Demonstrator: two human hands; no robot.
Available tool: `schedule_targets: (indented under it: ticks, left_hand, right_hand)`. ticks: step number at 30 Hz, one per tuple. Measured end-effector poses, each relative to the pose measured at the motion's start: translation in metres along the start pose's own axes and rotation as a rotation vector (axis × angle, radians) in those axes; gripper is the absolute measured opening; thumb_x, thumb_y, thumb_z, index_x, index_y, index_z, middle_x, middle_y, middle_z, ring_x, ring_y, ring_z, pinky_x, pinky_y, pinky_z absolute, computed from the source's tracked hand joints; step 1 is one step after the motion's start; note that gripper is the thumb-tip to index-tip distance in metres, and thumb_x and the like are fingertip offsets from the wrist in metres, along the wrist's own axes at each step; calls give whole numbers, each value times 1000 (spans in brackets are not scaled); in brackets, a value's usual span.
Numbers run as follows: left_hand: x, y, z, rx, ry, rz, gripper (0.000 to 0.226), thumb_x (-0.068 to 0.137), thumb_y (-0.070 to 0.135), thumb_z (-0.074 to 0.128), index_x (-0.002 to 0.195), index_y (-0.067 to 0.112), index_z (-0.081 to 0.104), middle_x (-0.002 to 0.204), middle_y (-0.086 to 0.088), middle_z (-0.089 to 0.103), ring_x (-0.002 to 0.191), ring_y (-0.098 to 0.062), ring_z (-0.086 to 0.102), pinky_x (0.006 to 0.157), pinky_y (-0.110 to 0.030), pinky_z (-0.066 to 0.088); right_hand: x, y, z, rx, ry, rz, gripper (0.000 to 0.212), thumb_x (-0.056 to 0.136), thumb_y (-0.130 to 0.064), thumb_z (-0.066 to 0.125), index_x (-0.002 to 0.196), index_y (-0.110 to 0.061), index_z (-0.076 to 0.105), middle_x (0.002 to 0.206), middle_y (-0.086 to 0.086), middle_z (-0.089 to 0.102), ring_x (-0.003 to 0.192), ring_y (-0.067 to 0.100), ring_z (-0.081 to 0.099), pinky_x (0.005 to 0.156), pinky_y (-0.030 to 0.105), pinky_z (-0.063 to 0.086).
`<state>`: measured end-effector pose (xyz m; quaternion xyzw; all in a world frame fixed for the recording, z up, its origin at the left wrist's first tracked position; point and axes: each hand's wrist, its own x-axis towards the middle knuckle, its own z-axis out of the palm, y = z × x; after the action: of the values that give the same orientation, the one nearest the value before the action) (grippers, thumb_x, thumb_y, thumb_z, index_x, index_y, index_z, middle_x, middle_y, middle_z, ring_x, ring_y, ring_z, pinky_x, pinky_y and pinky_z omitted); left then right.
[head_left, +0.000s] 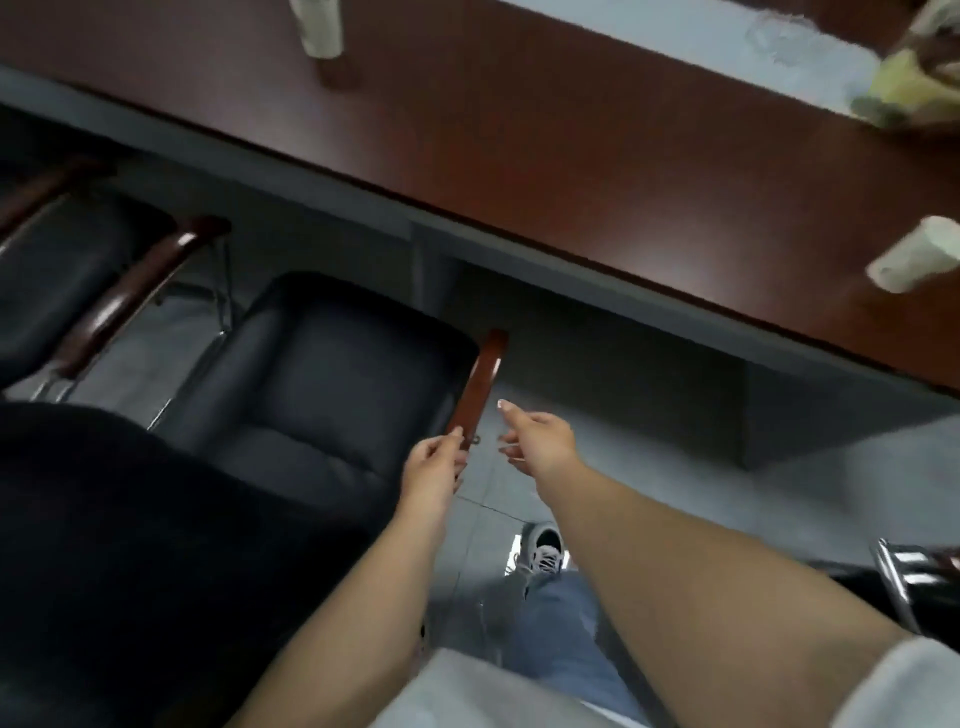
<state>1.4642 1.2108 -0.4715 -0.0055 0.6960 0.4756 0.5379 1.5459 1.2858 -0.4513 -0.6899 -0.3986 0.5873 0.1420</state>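
Two bare forearms (675, 566) reach toward a chair's wooden armrest (480, 379): the left hand (431, 467) grips its near end, while the right hand (540, 441) hovers just right of it, fingers loose, holding nothing. Pulled one-sidedly, the chair (322, 364) may swing into the neighbouring chair (62, 270) left of the armrest. Beyond the armrest, the worktop (571, 171), bearing a paper cup (914, 254), blocks forward travel; a shoe (543, 553) stands behind.

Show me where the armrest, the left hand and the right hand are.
armrest (480, 384), head view, its wooden top.
left hand (431, 465), head view, back of the hand.
right hand (543, 441), head view, back of the hand.
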Motion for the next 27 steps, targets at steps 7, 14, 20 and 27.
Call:
schedule_targets:
  ticks: [7,14,20,27]
  left_hand:
    - [58,-5,-4,307,135,-131,43,91,45,51,118,13,58,117,1,59,101,-16,53,86,-26,39]
    - [91,-37,15,347,167,-261,57,89,55,46,135,21,46,134,-1,50,119,-21,49,92,-27,38]
    - [99,-36,24,435,246,-225,52,91,53,44,124,15,56,120,-6,59,102,-19,55,84,-27,39]
    - [90,-39,32,521,188,-222,49,92,50,43,119,12,58,113,-7,60,96,-20,53,81,-25,37]
  right_hand:
    - [89,-9,20,-155,-244,276,61,84,-51,61,127,-10,46,126,3,51,100,19,51,94,31,48]
    - [141,6,21,-150,-451,429,66,85,-52,58,135,-11,43,132,7,52,121,22,51,103,36,43]
    - [155,9,30,46,-556,493,49,89,-39,59,127,-9,50,107,7,63,108,24,59,95,34,46]
    - [147,5,9,-22,-553,482,52,91,-37,56,131,-5,46,129,15,56,120,28,54,103,38,42]
